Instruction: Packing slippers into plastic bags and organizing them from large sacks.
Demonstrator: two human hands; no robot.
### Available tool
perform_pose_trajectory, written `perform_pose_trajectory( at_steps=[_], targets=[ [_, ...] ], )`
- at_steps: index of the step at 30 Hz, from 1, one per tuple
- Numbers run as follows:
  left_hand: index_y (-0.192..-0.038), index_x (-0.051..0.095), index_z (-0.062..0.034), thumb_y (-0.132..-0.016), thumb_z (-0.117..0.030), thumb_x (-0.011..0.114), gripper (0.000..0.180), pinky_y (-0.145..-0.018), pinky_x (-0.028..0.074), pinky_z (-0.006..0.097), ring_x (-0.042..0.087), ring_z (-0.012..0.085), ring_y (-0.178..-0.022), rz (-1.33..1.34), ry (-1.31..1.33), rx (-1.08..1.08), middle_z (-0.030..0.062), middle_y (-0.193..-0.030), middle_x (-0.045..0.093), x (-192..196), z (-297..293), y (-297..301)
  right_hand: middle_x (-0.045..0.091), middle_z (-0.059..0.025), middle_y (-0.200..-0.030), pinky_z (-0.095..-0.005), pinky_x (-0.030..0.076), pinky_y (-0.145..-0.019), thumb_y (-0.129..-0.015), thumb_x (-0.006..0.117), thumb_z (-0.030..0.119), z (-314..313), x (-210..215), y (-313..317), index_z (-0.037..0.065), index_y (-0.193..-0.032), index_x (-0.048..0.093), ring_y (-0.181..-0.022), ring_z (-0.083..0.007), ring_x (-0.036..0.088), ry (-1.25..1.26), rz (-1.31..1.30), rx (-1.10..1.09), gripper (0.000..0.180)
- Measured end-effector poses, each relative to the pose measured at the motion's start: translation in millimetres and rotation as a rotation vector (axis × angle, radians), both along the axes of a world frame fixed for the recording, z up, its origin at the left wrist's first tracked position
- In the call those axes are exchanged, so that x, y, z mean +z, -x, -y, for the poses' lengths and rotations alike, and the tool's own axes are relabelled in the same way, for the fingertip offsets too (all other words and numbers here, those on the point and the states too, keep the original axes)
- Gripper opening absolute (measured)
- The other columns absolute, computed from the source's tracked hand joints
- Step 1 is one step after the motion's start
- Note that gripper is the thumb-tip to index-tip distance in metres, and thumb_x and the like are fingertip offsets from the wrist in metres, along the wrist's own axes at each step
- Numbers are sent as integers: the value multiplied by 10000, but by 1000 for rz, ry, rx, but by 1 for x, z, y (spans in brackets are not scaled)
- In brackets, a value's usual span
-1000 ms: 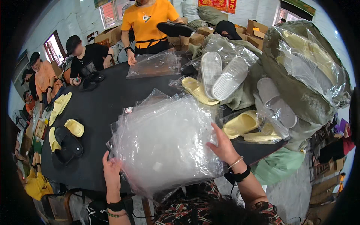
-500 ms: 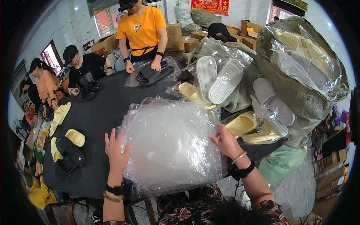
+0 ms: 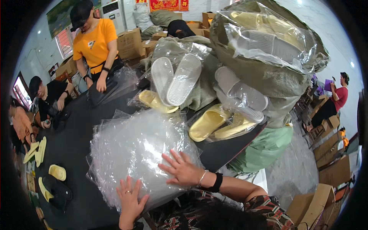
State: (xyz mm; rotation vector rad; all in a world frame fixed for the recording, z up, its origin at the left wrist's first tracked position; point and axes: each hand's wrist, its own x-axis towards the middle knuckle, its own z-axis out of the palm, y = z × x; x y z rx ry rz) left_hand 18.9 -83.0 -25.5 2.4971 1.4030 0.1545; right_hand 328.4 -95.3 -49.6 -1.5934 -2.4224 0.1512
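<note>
Stack of clear plastic bags (image 3: 134, 153) lies on the black counter (image 3: 76, 153), near its front edge. Left hand (image 3: 130, 197) rests flat on the stack's near edge — fingers spread, gripping nothing. Right hand (image 3: 182, 170) presses the stack's right side — fingers likewise splayed. Bagged yellow slippers (image 3: 209, 122) lie just beyond.

The black table (image 3: 76, 153) is mostly hidden beneath the clear plastic bags (image 3: 134, 153).
</note>
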Motion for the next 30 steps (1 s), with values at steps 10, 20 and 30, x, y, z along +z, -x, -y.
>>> perform_pose_trajectory(
  at_steps=[10,20,30],
  targets=[
    [-1310,602,-27,-855,-343,759,575,-987,485,426,643,363,-1083,178,-37,-365,216,-1218,650,138,-101,-117,177,-180,-1644,-675,210,-1129,-980,395,628,1,-4,-1,234,-1570,295,-1487,-484,164,55,48,-1,716],
    [-1385,445,95,-869,-365,787,771,-1004,455,374,555,239,-1230,1058,761,134,174,-1355,557,63,-262,-340,191,-174,-1643,-666,174,-1155,-949,461,626,6,-20,-15,242,-1565,316,-1497,-466,157,54,-61,-54,740],
    [-1552,-5,-17,-619,-38,925,1317,-1108,402,369,425,334,-1364,1100,446,653,268,-1513,337,55,-265,-366,316,-212,-1581,-720,190,-1096,-955,412,645,2,-4,3,202,-1481,455,-1465,-496,218,14,82,27,690]
  ],
)
